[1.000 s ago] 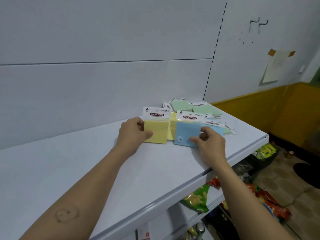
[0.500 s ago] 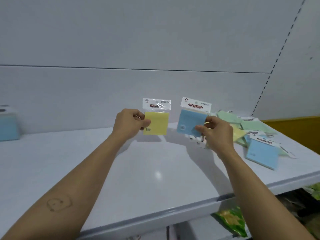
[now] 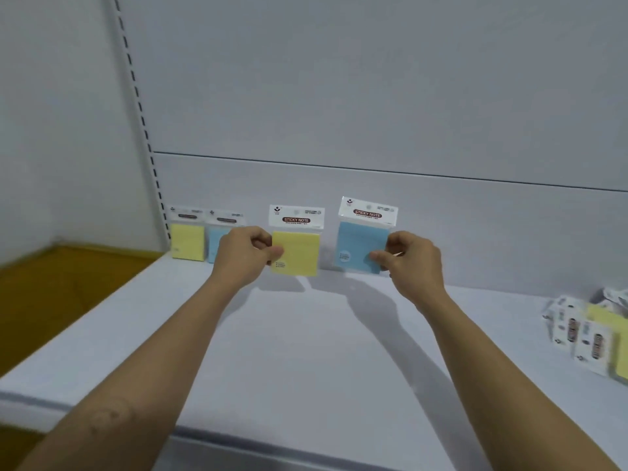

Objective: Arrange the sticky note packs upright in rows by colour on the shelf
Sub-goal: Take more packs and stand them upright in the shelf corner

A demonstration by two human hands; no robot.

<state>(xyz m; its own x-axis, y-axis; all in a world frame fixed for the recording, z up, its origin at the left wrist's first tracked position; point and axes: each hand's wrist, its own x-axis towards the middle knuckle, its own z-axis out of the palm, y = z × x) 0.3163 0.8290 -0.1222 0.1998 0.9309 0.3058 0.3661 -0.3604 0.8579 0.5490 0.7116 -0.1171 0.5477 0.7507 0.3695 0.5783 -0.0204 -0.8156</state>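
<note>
The left hand [image 3: 243, 256] pinches a yellow sticky note pack [image 3: 296, 248] by its left edge, and the right hand [image 3: 413, 258] pinches a blue sticky note pack [image 3: 362, 243] by its right edge. Both packs are upright, side by side, near the back edge of the shelf [image 3: 306, 351]. At the shelf's back left corner a second yellow pack [image 3: 187, 241] and a second blue pack [image 3: 217, 239] stand against the back panel [image 3: 339, 96]. A blurred pile of packs [image 3: 591, 331] lies at the right edge.

Glossy plastic-wrapped yellow pack [image 3: 295, 248]; smooth matt shelf [image 3: 306, 351].
</note>
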